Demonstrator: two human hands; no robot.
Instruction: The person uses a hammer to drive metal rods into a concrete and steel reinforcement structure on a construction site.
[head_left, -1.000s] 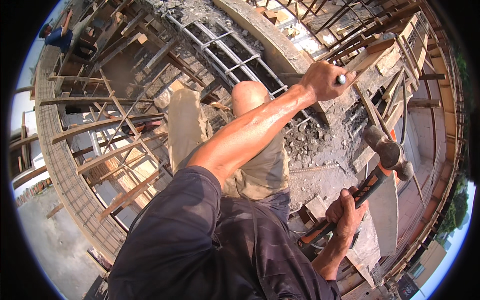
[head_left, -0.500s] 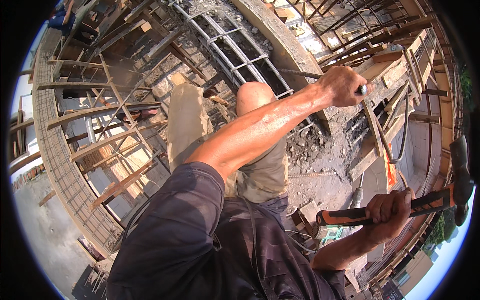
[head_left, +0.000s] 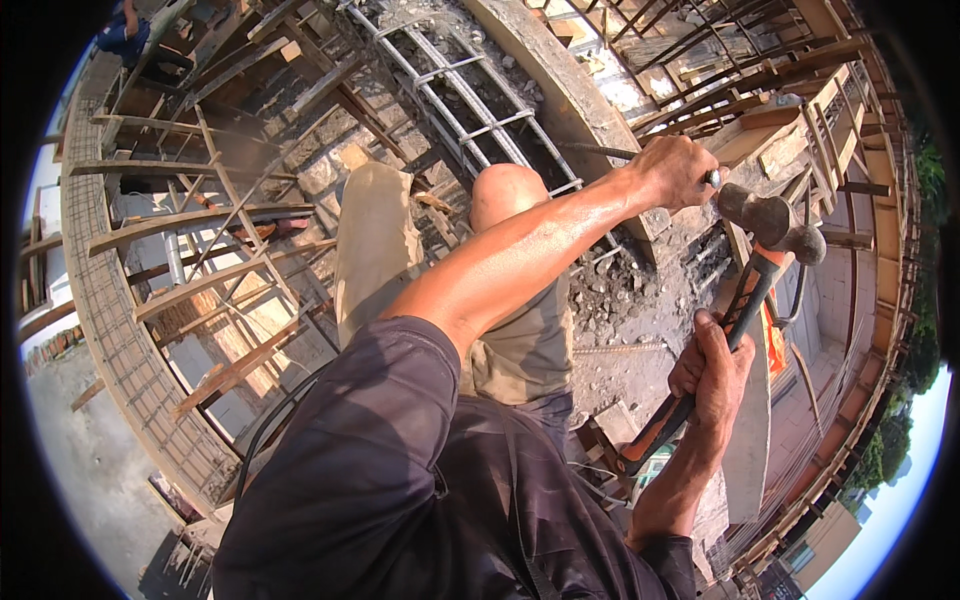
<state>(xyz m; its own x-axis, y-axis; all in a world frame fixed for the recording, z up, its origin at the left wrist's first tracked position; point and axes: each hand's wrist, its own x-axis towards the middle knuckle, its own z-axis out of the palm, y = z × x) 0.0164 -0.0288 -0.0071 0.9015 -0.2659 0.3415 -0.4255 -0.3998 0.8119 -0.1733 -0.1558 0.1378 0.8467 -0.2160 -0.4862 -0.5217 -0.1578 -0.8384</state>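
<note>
Over to the left, a tangle of timber props crosses at all angles, and past it curves a long strip of gridded steel bars, with a grey slab below. A person in a blue top is up at the far corner. On the right I see a pale block wall, green trees and blue sky.

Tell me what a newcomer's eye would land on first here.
Probably the orange-and-black hammer in the right hand, right of centre, its head close to the metal rod end protruding from the left hand. Next, likely the exposed rebar cage at top centre, with grey rubble below its lower end.
</note>
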